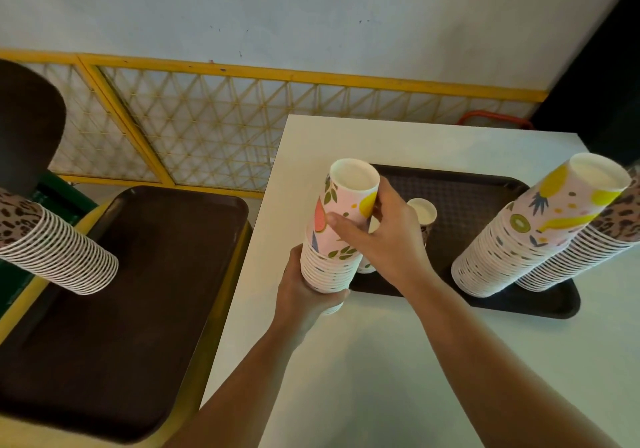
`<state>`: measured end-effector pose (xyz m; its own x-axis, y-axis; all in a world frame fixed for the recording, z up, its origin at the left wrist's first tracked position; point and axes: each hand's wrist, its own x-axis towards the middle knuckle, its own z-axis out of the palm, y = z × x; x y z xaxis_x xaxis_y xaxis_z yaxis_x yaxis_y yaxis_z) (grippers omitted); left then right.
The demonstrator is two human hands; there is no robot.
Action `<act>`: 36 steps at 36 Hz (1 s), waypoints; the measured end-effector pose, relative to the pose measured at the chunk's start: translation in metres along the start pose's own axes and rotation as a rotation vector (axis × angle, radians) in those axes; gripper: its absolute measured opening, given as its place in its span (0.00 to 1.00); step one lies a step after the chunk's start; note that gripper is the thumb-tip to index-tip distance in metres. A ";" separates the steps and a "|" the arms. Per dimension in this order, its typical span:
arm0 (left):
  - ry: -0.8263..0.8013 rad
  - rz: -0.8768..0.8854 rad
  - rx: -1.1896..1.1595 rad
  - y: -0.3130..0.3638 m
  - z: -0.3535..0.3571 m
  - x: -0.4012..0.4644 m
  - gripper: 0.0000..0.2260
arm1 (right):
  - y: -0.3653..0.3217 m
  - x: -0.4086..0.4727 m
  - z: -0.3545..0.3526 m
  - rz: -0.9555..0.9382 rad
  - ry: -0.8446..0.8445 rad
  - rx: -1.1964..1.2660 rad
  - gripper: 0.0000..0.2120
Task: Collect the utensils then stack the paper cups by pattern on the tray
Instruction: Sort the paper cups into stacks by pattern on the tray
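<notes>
Head camera looks down on a white table (398, 361) with a dark brown textured tray (460, 198) lying across its far half. On the tray's right end stand two tall stacks of upturned paper cups, touching side by side: a fruit-print stack (526, 240) in front, and a leopard-print stack (602, 236) behind it and partly hidden by it. Near the tray's middle sits a single small cup (423, 214), mostly screened by the right hand, so its pattern cannot be read. To the left of the table, on a lower yellow-edged surface, lies a second brown tray (138, 309); another leopard-print stack (52, 250) leans into view over it from the left edge. A yellow-framed lattice panel (214, 129) runs along the pale wall behind.

Over the table's left edge, just at the near-left corner of the tray, the person holds a shorter fruit-print cup stack (332, 240), bottoms up. The left hand (304, 295) cups the stack's lower rims from beneath, fingers wrapped round it. The right hand (377, 236) closes on the topmost cup from the right, thumb across the front and fingers round the back. Another cup's rim shows just behind the held stack, mostly hidden.
</notes>
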<state>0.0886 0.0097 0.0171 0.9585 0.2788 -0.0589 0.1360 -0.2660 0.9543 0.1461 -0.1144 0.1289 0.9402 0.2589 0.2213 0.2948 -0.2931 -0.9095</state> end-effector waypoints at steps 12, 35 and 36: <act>-0.014 -0.045 -0.067 0.002 0.005 -0.001 0.32 | -0.016 0.006 -0.018 -0.006 0.146 0.068 0.17; 0.045 -0.117 -0.160 0.004 -0.006 -0.001 0.34 | 0.050 0.011 -0.007 0.188 0.352 -0.065 0.27; 0.041 -0.115 -0.160 0.004 -0.006 -0.001 0.35 | 0.052 0.008 -0.004 0.193 0.319 -0.076 0.28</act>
<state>0.0864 0.0141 0.0228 0.9277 0.3367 -0.1616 0.1995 -0.0810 0.9765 0.1697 -0.1314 0.0853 0.9821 -0.1035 0.1576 0.1076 -0.3788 -0.9192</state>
